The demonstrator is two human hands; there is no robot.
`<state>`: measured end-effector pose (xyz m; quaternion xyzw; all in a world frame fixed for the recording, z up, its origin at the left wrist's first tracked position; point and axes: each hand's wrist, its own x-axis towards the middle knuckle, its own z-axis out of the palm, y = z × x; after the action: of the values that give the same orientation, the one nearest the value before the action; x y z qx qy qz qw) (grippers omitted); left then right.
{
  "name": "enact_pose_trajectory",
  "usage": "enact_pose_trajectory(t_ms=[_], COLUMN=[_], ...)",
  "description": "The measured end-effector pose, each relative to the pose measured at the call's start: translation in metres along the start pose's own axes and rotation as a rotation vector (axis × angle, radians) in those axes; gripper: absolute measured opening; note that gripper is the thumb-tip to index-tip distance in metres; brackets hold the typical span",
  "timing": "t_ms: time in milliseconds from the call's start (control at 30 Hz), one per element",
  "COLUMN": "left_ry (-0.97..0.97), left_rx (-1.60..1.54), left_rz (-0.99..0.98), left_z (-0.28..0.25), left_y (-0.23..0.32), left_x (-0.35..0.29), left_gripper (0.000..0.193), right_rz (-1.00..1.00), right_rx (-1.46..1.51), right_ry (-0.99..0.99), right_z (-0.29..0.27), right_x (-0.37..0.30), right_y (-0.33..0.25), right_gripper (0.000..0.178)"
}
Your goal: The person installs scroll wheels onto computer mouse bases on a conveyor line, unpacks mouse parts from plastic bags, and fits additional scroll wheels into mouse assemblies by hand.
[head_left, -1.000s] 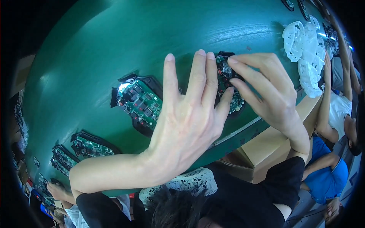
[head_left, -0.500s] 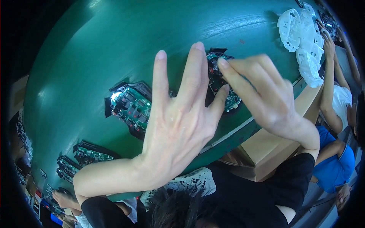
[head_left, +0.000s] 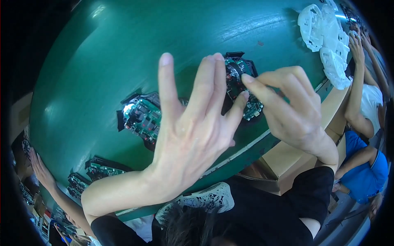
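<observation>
My left hand (head_left: 193,131) is spread wide over the green table (head_left: 123,49), its fingertips lying on a green circuit board (head_left: 243,88) that sits in a black tray. My right hand (head_left: 293,112) comes in from the right with curled fingers. Its forefinger tip rests on the same board beside my left little finger. Neither hand is closed around anything. My left hand hides much of this board. A second circuit board in a black tray (head_left: 141,117) lies to the left, just beyond my left thumb.
More circuit boards in black trays (head_left: 100,169) lie at the table's lower left edge. White plastic trays (head_left: 326,37) are piled at the top right. A cardboard box (head_left: 283,158) sits below the table edge. A co-worker's arm (head_left: 357,82) is at the right, another person's hand (head_left: 39,168) at the left.
Both hands have stayed together on the right-hand board and sit higher in the picture. My right forefinger now stretches out to the board beside my left little finger.
</observation>
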<state>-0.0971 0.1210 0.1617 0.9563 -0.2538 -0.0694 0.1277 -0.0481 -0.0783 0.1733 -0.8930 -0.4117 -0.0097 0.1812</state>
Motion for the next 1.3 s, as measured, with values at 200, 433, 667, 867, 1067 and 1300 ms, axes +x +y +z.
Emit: enact_pose_trajectory(t_ms=[200,433,667,867,1067,1300], left_ry=[-0.066,-0.036,-0.038,-0.034,-0.009,-0.014], left_rx=[0.259,0.299,0.316,0.268,0.239,0.230], left_rz=[-0.076,-0.040,-0.013,-0.011,-0.002,0.012], left_z=[-0.001,0.007,0.008,0.008,0.009,0.005], left_y=[0.014,0.010,0.011,0.011,0.008,0.004], left_x=[-0.014,-0.015,-0.014,-0.014,-0.016,-0.016], left_gripper=[0.093,0.085,0.082,0.085,0.087,0.092], right_rz=[0.246,0.289,0.274,0.261,0.225,0.134], right_rx=[0.200,0.390,0.259,0.157,0.120,-0.036], right_ry=[0.058,0.024,0.069,0.093,0.125,0.120], right_z=[-0.006,0.009,0.023,0.022,0.023,0.022], right_x=[-0.029,-0.043,-0.044,-0.038,-0.040,-0.048], right_y=[0.017,0.010,-0.001,-0.010,-0.014,-0.021], right_gripper=[0.030,0.028,0.030,0.028,0.028,0.028])
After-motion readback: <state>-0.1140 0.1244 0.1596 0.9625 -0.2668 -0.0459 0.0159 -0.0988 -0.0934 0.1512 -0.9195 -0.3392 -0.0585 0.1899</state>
